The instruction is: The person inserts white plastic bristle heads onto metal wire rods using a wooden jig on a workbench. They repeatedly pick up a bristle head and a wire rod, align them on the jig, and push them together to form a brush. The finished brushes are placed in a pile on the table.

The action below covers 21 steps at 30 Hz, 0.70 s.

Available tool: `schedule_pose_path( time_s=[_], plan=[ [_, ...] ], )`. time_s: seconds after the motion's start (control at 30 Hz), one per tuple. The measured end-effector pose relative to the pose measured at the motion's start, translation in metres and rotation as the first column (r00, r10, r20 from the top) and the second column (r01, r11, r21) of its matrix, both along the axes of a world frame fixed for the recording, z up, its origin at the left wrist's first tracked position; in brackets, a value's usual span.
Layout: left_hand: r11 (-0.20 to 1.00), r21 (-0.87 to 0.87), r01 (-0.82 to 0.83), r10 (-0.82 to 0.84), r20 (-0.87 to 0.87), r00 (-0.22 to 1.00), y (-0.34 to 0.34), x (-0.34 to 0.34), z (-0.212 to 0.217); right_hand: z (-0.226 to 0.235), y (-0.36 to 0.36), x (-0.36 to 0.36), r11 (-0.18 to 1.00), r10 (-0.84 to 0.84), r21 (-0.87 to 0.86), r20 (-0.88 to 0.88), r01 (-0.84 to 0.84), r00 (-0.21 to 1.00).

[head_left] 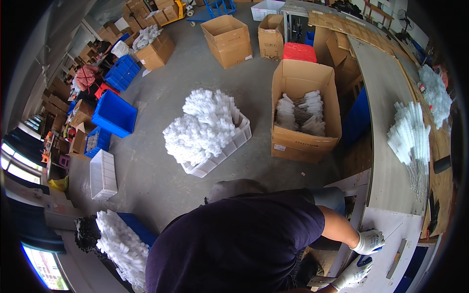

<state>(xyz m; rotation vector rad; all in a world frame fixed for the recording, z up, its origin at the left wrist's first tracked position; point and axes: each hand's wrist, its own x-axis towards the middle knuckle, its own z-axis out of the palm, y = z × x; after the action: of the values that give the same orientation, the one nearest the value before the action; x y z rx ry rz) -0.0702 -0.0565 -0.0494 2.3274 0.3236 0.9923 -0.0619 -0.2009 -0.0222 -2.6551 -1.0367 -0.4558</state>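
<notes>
At the lower right, my left hand (370, 242), in a white glove, rests low over the pale worktop (386, 219) with its fingers curled inward. A thin line, perhaps a wire, runs from its fingertips across the surface. Just below it is my right hand (352, 274), gloved in white with a blue palm, its fingers bent near the worktop's edge. What either hand holds is too small or hidden to name. Next to the right hand is a flat metal plate (317, 282). A narrow strip (396, 259) lies beyond both hands.
White bristle brushes with wire stems (410, 134) lie along the bench. Similar white pieces fill a cardboard box (305, 141) and overflow a white crate (220, 154) on the floor. More white bristle pieces (122, 246) are heaped at lower left. Blue bins (115, 112) stand farther left.
</notes>
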Motion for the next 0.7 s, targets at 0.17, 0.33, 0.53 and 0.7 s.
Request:
schedule_pose_path(
  time_s=[0.17, 0.33, 0.53, 0.7],
  plan=[
    [0.999, -0.034, 0.002, -0.001, 0.012, 1.000, -0.002, 0.000, 0.001, 0.000, -0.003, 0.003, 1.000, -0.012, -0.024, -0.009, 0.012, 1.000],
    [1.000, -0.029, 0.007, -0.007, 0.024, 1.000, -0.003, 0.001, 0.001, 0.001, -0.001, -0.003, 0.999, -0.048, -0.013, 0.016, 0.048, 0.999],
    [1.000, -0.029, 0.007, -0.006, 0.022, 1.000, 0.001, -0.001, 0.001, -0.001, 0.000, -0.003, 1.000, -0.026, 0.001, 0.005, 0.026, 1.000],
    [0.999, -0.046, 0.008, -0.007, 0.019, 1.000, 0.000, -0.004, 0.004, -0.004, 0.000, 0.000, 1.000, -0.023, -0.015, 0.069, 0.024, 0.997]
  ],
)
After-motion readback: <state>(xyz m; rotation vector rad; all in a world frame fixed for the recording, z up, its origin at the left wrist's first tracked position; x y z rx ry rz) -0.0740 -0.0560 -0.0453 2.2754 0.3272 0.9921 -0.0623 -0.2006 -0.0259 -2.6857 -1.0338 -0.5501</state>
